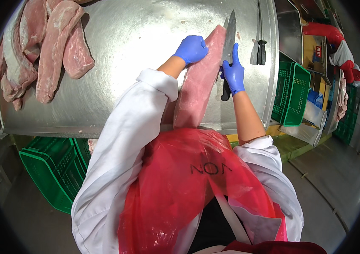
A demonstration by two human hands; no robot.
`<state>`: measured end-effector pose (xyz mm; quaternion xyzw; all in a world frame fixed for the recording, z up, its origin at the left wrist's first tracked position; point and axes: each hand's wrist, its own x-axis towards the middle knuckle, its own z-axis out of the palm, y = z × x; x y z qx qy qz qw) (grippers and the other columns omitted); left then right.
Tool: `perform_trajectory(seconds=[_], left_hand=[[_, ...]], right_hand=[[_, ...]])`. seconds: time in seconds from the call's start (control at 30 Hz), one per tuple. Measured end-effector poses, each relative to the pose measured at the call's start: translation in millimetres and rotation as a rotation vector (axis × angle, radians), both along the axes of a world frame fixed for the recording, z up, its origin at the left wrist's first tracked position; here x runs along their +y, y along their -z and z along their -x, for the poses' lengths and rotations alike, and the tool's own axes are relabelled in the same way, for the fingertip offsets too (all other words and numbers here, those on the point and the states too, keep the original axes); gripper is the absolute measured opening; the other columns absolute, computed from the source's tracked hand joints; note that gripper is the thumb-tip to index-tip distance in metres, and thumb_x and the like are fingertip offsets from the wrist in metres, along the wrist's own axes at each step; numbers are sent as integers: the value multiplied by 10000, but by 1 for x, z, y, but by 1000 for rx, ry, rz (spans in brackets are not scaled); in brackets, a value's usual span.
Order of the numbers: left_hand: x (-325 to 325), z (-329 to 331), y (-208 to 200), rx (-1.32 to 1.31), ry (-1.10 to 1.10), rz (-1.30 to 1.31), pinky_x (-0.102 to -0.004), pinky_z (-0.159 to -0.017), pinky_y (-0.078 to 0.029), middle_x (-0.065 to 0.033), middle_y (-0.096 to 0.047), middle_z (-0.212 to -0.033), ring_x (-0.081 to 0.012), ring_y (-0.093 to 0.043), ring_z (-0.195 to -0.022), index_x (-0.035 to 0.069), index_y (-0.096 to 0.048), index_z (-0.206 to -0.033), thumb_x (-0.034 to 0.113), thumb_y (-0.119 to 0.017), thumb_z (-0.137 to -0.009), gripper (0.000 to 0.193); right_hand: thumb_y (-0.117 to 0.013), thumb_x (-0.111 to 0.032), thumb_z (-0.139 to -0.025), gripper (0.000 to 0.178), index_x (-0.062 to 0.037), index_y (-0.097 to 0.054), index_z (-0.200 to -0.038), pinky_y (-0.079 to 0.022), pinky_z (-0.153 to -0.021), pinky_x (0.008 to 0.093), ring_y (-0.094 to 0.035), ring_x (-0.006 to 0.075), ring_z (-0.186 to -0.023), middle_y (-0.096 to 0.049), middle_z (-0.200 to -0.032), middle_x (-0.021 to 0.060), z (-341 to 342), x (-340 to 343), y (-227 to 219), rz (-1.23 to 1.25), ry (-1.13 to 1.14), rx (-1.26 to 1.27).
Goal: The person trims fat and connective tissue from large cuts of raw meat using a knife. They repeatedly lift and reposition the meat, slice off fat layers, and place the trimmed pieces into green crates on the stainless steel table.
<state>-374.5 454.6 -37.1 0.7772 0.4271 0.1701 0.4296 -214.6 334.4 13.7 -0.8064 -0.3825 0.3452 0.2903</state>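
A long pale-pink slab of meat, like a pork loin point(197, 86), lies on the steel table point(133, 46) in front of me, its near end at the table's edge. My left hand point(191, 50), in a blue glove, presses on the loin's far left side with its fingers curled in. On the right, my blue-gloved right hand point(234, 73) grips a knife point(230, 40) by its black handle, index finger stretched out beside the blade. The blade points away from me, close along the loin's right edge. Whether it touches the meat I cannot tell.
Several meat pieces point(53, 51) lie at the table's left. A black-handled sharpening steel point(261, 51) rests near the right edge. Green crates stand at the right point(300, 93) and below the table's left point(46, 169). Another person's red-and-white clothing point(341, 55) shows at far right.
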Motion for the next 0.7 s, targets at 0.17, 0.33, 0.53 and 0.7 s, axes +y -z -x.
perform_trajectory(seconds=[0.17,0.33,0.53,0.7], left_hand=[[5,-7,8,96,40,-46,-457,-799,-532,-242,-696,-909,-408,-665,-834,9,-698,-854,220,-589,-851,238],[3,4,13,-87,-76,55,-440,-764,-535,-244,-692,-866,-389,-675,-808,3,-680,-837,174,-591,-852,194],[2,6,-1,-32,-86,7,-470,-831,-546,-244,-702,-917,-430,-675,-887,27,-712,-881,198,-564,-873,227],[3,9,-7,44,-43,-42,-473,-848,-541,-241,-702,-952,-424,-673,-910,27,-701,-894,190,-559,-878,216]], right_hand=[[-510,-21,-899,863,-321,-154,-1625,-563,-558,332,-638,167,-562,-710,-808,140,-4,3,-2,27,-48,-15],[-527,-78,-914,819,-286,-171,-1621,-577,-620,364,-691,241,-647,-718,-834,191,5,11,-6,-38,-112,-156],[-544,-230,-966,696,-178,-255,-1598,-574,-709,409,-727,310,-722,-710,-851,243,36,47,-30,116,-185,-36],[-552,-195,-960,711,-203,-252,-1604,-558,-660,366,-690,245,-632,-700,-826,213,32,-6,-52,261,-361,32]])
